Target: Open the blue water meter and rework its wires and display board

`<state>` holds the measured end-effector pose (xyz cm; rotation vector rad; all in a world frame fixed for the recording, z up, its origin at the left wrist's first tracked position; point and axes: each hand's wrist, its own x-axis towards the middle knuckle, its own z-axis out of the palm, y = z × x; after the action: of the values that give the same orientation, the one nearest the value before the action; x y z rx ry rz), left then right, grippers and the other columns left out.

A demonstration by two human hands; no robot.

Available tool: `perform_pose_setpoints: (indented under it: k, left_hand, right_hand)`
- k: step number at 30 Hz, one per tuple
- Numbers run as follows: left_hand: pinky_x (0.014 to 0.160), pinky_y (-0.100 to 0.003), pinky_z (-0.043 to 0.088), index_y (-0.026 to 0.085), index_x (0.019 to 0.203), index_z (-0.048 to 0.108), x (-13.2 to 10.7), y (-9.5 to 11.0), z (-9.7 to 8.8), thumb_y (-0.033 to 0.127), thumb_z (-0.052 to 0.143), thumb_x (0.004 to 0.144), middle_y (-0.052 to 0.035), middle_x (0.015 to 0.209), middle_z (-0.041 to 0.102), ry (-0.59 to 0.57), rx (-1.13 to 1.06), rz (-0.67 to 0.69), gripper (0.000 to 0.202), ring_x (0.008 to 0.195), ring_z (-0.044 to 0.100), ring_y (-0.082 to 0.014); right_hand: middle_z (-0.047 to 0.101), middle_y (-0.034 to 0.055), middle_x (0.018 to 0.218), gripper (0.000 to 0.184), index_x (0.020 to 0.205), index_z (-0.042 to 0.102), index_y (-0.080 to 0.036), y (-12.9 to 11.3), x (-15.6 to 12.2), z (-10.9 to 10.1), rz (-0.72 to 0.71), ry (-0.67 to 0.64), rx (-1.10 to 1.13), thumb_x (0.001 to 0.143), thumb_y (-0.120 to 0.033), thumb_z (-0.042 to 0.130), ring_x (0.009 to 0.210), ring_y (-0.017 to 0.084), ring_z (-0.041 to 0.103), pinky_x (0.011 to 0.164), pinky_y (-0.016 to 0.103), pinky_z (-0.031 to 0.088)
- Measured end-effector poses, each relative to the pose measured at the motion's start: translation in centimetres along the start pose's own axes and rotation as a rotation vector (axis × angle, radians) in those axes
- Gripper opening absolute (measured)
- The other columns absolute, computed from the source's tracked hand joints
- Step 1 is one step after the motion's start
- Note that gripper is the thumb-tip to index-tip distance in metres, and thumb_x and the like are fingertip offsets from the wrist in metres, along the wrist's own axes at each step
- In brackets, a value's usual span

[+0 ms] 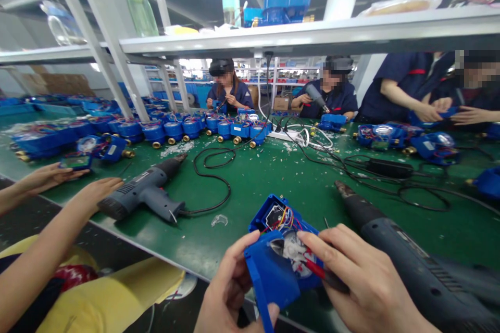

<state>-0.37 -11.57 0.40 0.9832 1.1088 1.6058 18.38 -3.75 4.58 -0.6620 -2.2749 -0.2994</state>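
In the head view, my left hand (230,291) grips a blue plastic meter housing (269,270), tilted over the front edge of the bench. Colored wires (287,217) and whitish material (296,250) show inside its open body. My right hand (359,276) is closed around a hand tool with a red and black handle (315,269), held against the whitish interior; the tool's working end is hard to make out. Just right of that hand lies a heat gun (394,250). A small clear plastic scrap (219,220) rests left of the housing.
A second heat gun (144,187) lies to the left, beside a co-worker's hands (78,187) with a small unit. Rows of blue meters (191,127), a white power strip (285,135) and black cables (230,182) cover the green bench (203,239). Overhead runs a white shelf (273,39). Co-workers sit opposite.
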Motion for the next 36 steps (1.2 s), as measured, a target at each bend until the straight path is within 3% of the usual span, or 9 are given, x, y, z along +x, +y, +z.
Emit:
perform_pose_setpoints:
  k: [8,13,19,30,36]
  left_hand:
    - [0.07,-0.021,0.057,0.027,0.127,0.056,0.1,0.5,0.0,0.031,0.085,0.064,-0.0021,0.093,0.076,0.027,0.069,-0.022,0.07,0.073,0.071,-0.0156]
    - [0.076,-0.022,0.057,0.027,0.128,0.057,0.1,0.6,-0.2,0.028,0.084,0.066,-0.0024,0.099,0.076,0.021,0.071,-0.035,0.068,0.078,0.072,-0.0155]
    - [0.085,-0.025,0.057,0.022,0.131,0.058,-0.3,1.0,-0.1,0.027,0.082,0.067,-0.0068,0.11,0.076,0.023,0.116,-0.034,0.068,0.093,0.073,-0.0215]
    - [0.085,-0.025,0.057,0.02,0.127,0.061,0.0,1.1,-0.4,0.023,0.08,0.067,-0.007,0.109,0.076,0.013,0.168,0.022,0.062,0.092,0.073,-0.0212]
    - [0.079,-0.023,0.058,0.024,0.127,0.061,-0.1,0.8,-0.7,0.023,0.081,0.066,-0.0035,0.105,0.076,0.034,0.203,0.024,0.064,0.082,0.073,-0.0176]
  right_hand:
    - [0.061,0.0088,0.098,0.039,0.12,0.06,-0.015,0.0,-0.6,-0.6,0.182,-0.021,0.078,0.085,-0.003,0.05,0.086,0.017,0.055,0.07,0.028,0.051]
    - [0.057,0.0114,0.109,0.045,0.127,0.058,-0.015,-0.7,-0.3,-1.0,0.102,-0.073,-0.089,0.084,-0.006,0.052,0.101,0.026,0.049,0.086,0.042,0.042]
    - [0.059,0.0109,0.107,0.045,0.128,0.058,-0.015,-0.3,1.0,-1.6,-0.012,-0.12,-0.161,0.084,-0.004,0.051,0.099,0.026,0.049,0.088,0.043,0.037]
    - [0.065,0.009,0.087,0.031,0.111,0.067,-0.012,0.9,1.9,-1.4,-0.159,-0.117,-0.155,0.088,-0.004,0.047,0.076,0.02,0.049,0.066,0.033,0.04]
    - [0.065,0.009,0.086,0.03,0.108,0.067,-0.011,0.7,1.6,-1.1,-0.138,-0.097,-0.119,0.087,-0.005,0.047,0.075,0.02,0.05,0.064,0.033,0.043]
